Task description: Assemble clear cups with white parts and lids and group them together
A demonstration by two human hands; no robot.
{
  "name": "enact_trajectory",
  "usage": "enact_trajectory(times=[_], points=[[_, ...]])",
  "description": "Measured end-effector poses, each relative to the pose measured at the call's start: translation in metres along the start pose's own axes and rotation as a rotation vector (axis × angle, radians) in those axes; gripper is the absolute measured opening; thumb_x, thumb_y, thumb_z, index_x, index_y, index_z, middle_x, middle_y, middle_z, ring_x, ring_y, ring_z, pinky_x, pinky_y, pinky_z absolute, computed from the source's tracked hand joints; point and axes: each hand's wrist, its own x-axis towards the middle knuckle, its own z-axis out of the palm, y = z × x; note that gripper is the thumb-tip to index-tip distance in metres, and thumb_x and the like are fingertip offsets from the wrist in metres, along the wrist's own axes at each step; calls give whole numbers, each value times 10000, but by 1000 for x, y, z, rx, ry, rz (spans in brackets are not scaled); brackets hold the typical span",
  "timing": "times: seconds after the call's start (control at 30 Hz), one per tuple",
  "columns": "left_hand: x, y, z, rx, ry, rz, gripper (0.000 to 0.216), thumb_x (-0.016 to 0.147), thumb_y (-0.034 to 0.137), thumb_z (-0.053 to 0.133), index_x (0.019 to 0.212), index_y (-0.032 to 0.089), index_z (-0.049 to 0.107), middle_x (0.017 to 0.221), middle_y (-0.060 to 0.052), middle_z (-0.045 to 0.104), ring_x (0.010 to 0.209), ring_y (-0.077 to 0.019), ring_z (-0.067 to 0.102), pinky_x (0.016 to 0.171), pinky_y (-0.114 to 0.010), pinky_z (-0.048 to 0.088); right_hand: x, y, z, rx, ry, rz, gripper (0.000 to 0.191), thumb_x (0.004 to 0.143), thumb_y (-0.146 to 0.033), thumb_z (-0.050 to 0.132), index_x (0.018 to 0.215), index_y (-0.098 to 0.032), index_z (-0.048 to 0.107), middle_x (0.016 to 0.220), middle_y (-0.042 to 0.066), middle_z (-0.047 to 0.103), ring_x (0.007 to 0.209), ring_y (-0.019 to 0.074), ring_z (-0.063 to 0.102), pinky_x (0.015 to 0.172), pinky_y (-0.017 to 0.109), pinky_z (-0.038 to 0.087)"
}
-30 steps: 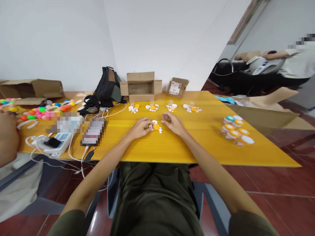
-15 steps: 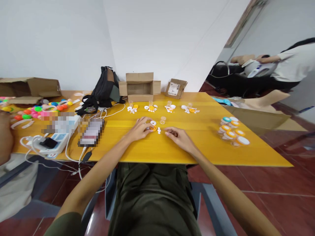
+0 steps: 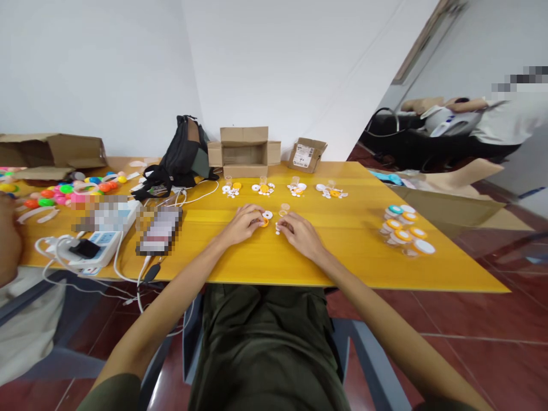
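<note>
My left hand (image 3: pixel 245 225) rests on the yellow table with thumb and fingers closed on the edge of an orange ring-shaped lid (image 3: pixel 265 223). Just behind that lid lies a white disc (image 3: pixel 268 214) with a hole in its middle. My right hand (image 3: pixel 303 234) has its fingertips pinched together on one of the small white discs; another small white disc (image 3: pixel 277 232) lies just below the fingertips. A clear plastic cup (image 3: pixel 284 208) stands beyond my right hand, partly hidden by it.
Several groups of white and orange parts (image 3: pixel 264 189) with clear cups line the back. Lidded jars (image 3: pixel 402 235) stand at the right. Cardboard box (image 3: pixel 245 170), backpack (image 3: pixel 185 151), phone (image 3: pixel 160 231) and power strip (image 3: pixel 103 242) lie around. Another person's arm (image 3: pixel 9 240) is at the left edge.
My right hand has moved left and slightly forward to the small white discs, its fingers now pinched there. My left hand stays at the orange lid, its fingers shifted slightly.
</note>
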Motion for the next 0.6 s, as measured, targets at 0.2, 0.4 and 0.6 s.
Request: enact_trajectory(times=[0.2, 0.4, 0.6], points=[[2, -3, -1, -124, 61, -42, 169, 938, 269, 600, 837, 226, 728, 1175, -71, 695, 1105, -235, 624, 1066, -401, 445, -4, 11, -10, 45, 142, 43, 137, 898, -317, 592, 782, -263, 642, 802, 54, 683, 716, 241, 603, 700, 371, 509], [3, -3, -1, -102, 42, -33, 134, 905, 249, 642, 809, 229, 733, 1172, -68, 700, 1127, -246, 624, 1101, -433, 419, -11, 16, -13, -9, 119, 94, 91, 847, -345, 647, 805, -264, 637, 804, 59, 677, 728, 253, 620, 697, 390, 510], [3, -4, -5, -258, 100, -91, 207, 949, 356, 590, 806, 221, 655, 1107, -69, 723, 1088, -223, 641, 1051, -369, 462, -1, 0, -18, 443, 290, 275, 403, 855, -595, 635, 1024, -231, 673, 739, 19, 651, 606, 189, 584, 545, 322, 487]])
